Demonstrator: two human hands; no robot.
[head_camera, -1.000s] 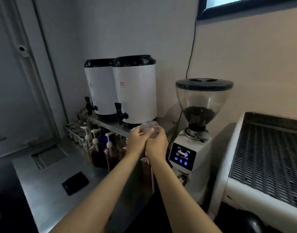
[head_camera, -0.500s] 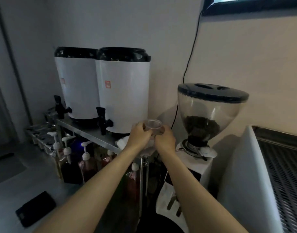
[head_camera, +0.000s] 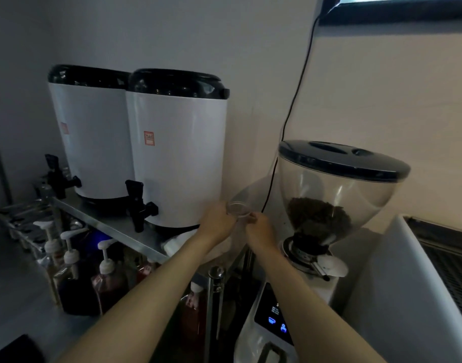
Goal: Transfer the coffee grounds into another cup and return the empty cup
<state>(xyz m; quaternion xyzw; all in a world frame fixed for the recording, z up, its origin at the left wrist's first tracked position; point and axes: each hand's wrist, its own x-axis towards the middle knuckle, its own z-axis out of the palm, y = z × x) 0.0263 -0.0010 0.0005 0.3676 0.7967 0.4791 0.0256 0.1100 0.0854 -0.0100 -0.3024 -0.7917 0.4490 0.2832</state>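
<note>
A small clear plastic cup (head_camera: pixel 238 208) is held between both hands above the right end of the metal shelf (head_camera: pixel 125 226), between the right white dispenser and the coffee grinder. My left hand (head_camera: pixel 218 221) grips its left side and my right hand (head_camera: pixel 260 227) its right side. The cup looks empty; its lower part is hidden by my fingers. I cannot see a second cup or any loose grounds.
Two white drink dispensers (head_camera: pixel 177 153) with black taps stand on the shelf. The coffee grinder (head_camera: pixel 326 195), with beans in its hopper, sits right of my hands, a black cable (head_camera: pixel 295 100) behind it. Syrup pump bottles (head_camera: pixel 106 273) stand under the shelf. An espresso machine (head_camera: pixel 418 284) is at the right.
Both hands have carried the cup further back and slightly right, toward the gap between dispenser and grinder. The camera has moved closer to the shelf.
</note>
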